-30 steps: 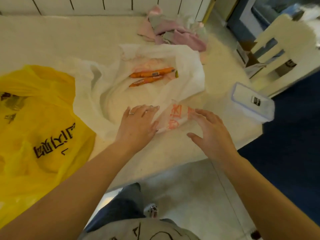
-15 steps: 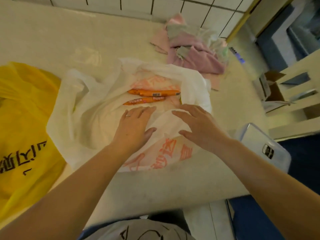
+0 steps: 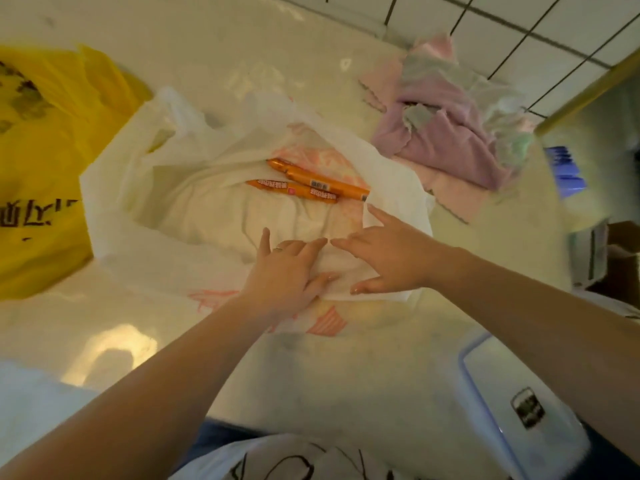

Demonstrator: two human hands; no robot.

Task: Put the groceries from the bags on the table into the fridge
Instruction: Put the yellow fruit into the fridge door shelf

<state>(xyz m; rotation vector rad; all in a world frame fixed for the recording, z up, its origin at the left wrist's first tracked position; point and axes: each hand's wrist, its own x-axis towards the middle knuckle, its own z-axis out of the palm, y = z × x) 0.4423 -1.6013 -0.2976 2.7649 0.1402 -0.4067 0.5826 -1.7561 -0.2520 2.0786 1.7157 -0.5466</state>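
A white plastic bag (image 3: 145, 209) with orange print lies spread wide on the pale table (image 3: 311, 375). Inside it, toward the far side, lie two orange sausage sticks (image 3: 311, 185) side by side. My left hand (image 3: 287, 275) rests on the bag's near edge with straight fingers. My right hand (image 3: 388, 254) lies just beside it on the same edge, fingers spread and pointing toward the sticks, a hand's length short of them. Neither hand holds anything. A yellow plastic bag (image 3: 45, 161) with dark print sits at the left.
Crumpled pink and purple cloths (image 3: 450, 133) lie at the back right by the tiled wall. A clear lidded container (image 3: 519, 403) with a blue rim stands at the table's near right corner. A cardboard box (image 3: 620, 258) sits beyond the right edge.
Both hands have slid forward over the white bag's near edge toward the sausage sticks, and my head has come closer over the table. The bag lies more open.
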